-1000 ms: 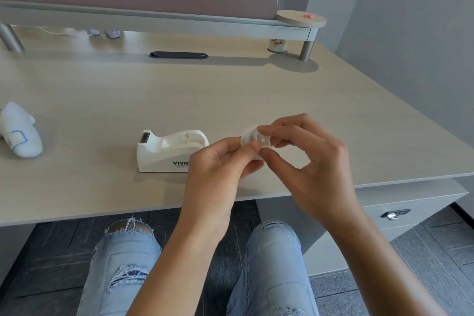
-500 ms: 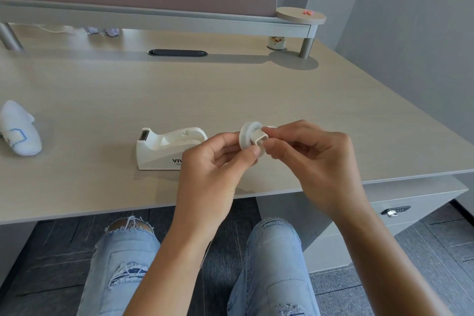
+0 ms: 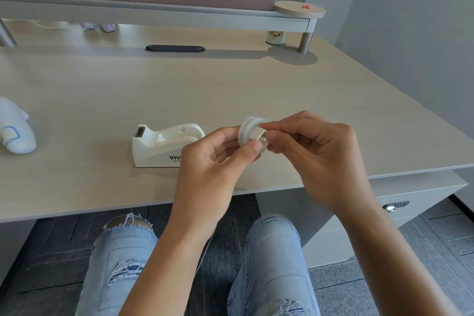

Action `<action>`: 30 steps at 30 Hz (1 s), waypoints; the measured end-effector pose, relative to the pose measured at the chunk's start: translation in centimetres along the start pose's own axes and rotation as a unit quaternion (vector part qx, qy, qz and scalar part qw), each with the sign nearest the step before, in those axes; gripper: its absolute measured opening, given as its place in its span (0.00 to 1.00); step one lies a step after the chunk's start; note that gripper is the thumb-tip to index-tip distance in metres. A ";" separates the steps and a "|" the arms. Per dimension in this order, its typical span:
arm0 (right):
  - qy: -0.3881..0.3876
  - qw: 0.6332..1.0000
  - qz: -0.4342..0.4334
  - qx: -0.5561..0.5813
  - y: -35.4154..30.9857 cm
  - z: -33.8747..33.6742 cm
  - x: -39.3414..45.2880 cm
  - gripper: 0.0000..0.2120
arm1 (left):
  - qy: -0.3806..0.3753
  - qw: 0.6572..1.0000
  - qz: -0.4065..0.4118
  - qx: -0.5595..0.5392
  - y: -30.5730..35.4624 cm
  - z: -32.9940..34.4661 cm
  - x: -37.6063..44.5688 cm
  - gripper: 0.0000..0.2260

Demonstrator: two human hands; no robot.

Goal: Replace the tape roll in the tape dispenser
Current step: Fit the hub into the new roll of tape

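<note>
Both hands met above the desk's near edge, pinching a small white spool between them.

At far left a white soft object (image 3: 15, 128) with a blue outline lay on the pale wood-grain desk (image 3: 230, 90); further right the white tape dispenser (image 3: 164, 145) sat flat, glossy plastic, its cradle empty and its cutter end pointing left, dark lettering on its side partly hidden by the hand; the left hand (image 3: 210, 169) was raised from below, fingers curled, thumb tip pressed up against the spool (image 3: 250, 132); the spool was a round white flanged disc held on edge, with a short squarish hub jutting right; the right hand (image 3: 318, 156) came in from the right, knuckles up, fingertips closed on that hub; whether any tape was on the spool could not be told.
</note>
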State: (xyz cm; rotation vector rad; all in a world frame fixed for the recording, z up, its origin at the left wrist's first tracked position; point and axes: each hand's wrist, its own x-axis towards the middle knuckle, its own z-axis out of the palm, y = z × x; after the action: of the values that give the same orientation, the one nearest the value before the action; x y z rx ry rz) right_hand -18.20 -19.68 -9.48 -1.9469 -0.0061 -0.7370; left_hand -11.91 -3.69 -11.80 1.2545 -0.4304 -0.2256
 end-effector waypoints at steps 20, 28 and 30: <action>-0.038 0.978 0.176 0.101 -0.2 -0.8 0.3 0.10 | 0.033 0.999 -0.021 -0.038 -0.1 0.5 0.0 0.06; -0.030 0.974 0.168 0.146 0.3 -0.4 0.3 0.11 | 0.053 0.998 -0.012 0.002 0.0 0.5 -0.2 0.07; -0.023 0.975 0.169 0.145 0.3 -0.4 0.2 0.08 | 0.051 0.998 -0.011 0.023 0.1 0.4 -0.2 0.07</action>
State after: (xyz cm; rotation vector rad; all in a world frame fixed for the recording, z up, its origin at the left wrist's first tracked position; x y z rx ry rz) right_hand -18.10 -20.23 -9.50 -1.6299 0.1758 -0.4379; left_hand -12.26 -3.97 -11.66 1.3093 -0.3368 -0.1704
